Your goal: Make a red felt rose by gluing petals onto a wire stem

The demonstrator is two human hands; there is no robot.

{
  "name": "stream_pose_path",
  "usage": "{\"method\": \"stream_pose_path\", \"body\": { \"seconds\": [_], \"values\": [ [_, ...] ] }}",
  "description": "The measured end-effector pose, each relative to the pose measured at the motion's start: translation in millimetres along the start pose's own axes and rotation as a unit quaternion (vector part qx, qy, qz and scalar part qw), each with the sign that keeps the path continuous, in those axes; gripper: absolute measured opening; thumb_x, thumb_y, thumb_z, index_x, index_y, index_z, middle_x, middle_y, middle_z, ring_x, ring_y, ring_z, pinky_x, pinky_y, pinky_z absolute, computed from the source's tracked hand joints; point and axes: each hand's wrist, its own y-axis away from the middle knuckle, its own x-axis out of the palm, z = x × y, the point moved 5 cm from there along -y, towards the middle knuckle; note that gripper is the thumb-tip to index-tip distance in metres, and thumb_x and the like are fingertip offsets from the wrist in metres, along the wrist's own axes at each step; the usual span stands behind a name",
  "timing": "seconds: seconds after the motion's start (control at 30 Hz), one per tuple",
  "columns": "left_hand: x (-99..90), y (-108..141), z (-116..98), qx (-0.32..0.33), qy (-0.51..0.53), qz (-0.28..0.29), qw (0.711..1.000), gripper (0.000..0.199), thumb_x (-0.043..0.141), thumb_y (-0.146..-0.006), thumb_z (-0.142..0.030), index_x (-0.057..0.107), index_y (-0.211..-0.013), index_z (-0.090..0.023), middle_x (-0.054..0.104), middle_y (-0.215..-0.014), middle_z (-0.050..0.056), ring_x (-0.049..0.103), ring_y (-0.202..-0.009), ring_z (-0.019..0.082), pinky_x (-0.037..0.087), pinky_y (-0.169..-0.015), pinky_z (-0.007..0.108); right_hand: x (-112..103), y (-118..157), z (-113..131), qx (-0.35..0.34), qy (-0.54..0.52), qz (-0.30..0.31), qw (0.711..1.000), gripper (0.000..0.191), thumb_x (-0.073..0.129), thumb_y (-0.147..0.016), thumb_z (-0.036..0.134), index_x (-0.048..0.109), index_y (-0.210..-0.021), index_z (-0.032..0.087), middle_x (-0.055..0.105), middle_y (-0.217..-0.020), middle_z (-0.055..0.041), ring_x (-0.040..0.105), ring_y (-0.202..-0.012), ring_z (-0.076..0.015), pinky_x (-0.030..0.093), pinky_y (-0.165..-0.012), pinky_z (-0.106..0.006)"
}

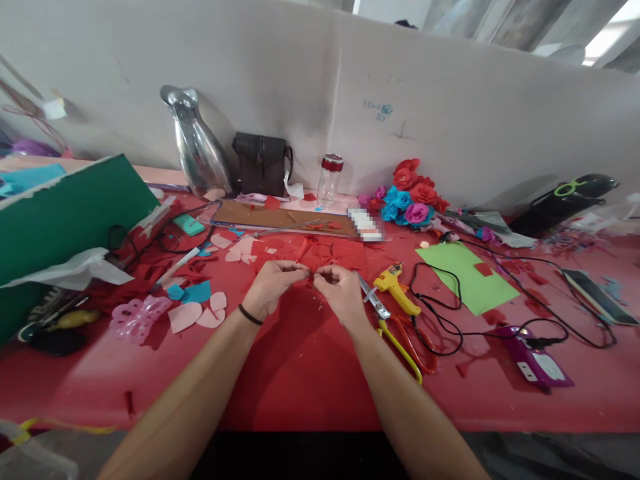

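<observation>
My left hand [274,285] and my right hand [340,288] meet at the fingertips over the middle of the red table. Each one pinches with thumb and forefinger. Between them shows a small piece of red paper [312,276], mostly covered by the fingers. Cut red paper scraps [320,252] lie just beyond the fingertips. Close to my right wrist are a yellow glue gun [397,288] and pliers [374,301] with yellow handles. Red-handled scissors [415,343] lie partly under them. Pink paper petals [213,311] rest left of my left hand.
A silver jug [197,147], a dark bag [263,163] and a glass jar [329,183] stand along the wall. Paper flowers [413,197] are at the back right. Black cables cross a green sheet [467,277] towards a purple power strip [537,360]. A green board [75,233] leans left.
</observation>
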Motion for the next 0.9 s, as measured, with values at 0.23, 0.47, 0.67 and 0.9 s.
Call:
{"method": "stream_pose_path", "body": {
  "seconds": [0.23, 0.47, 0.67, 0.9],
  "values": [
    [1.7, 1.4, -0.2, 0.006, -0.004, 0.015, 1.000, 0.010, 0.071, -0.054, -0.024, 0.070, -0.061, -0.016, 0.063, -0.055, 0.000, 0.051, -0.053, 0.010, 0.040, -0.055, 0.024, -1.3, 0.1, 2.5, -0.001, 0.002, 0.005, 1.000, 0.014, 0.057, -0.063, 0.029, 0.063, -0.068, 0.017, 0.065, -0.063, -0.0004, 0.058, -0.058, -0.0151, 0.044, -0.058, -0.025],
    [-2.4, -2.8, 1.9, 0.047, -0.019, -0.010, 0.999, 0.011, 0.069, -0.054, -0.026, 0.067, -0.058, -0.016, 0.064, -0.059, 0.000, 0.053, -0.057, 0.011, 0.041, -0.063, 0.025, -0.2, 1.7, 6.8, -0.040, 0.054, 0.015, 0.998, 0.011, 0.055, -0.066, 0.027, 0.062, -0.067, 0.019, 0.064, -0.063, 0.0004, 0.058, -0.060, -0.0152, 0.044, -0.060, -0.025],
    [-8.3, -1.0, -2.8, 0.026, -0.007, -0.041, 0.999, 0.007, 0.069, -0.055, -0.023, 0.067, -0.055, -0.016, 0.059, -0.052, -0.002, 0.049, -0.053, 0.009, 0.040, -0.057, 0.023, -1.2, 0.9, 5.3, -0.015, 0.022, 0.004, 1.000, 0.011, 0.055, -0.065, 0.027, 0.061, -0.070, 0.018, 0.065, -0.065, -0.0006, 0.059, -0.061, -0.0158, 0.045, -0.060, -0.025],
    [-3.7, 0.1, -1.5, 0.011, -0.026, -0.007, 1.000, 0.004, 0.070, -0.057, -0.021, 0.070, -0.058, -0.017, 0.063, -0.054, 0.000, 0.052, -0.054, 0.011, 0.041, -0.057, 0.024, 2.3, 4.6, 7.4, -0.037, 0.055, 0.010, 0.998, 0.010, 0.057, -0.066, 0.028, 0.060, -0.069, 0.020, 0.065, -0.066, -0.0004, 0.060, -0.061, -0.0162, 0.045, -0.061, -0.026]
  ]
}}
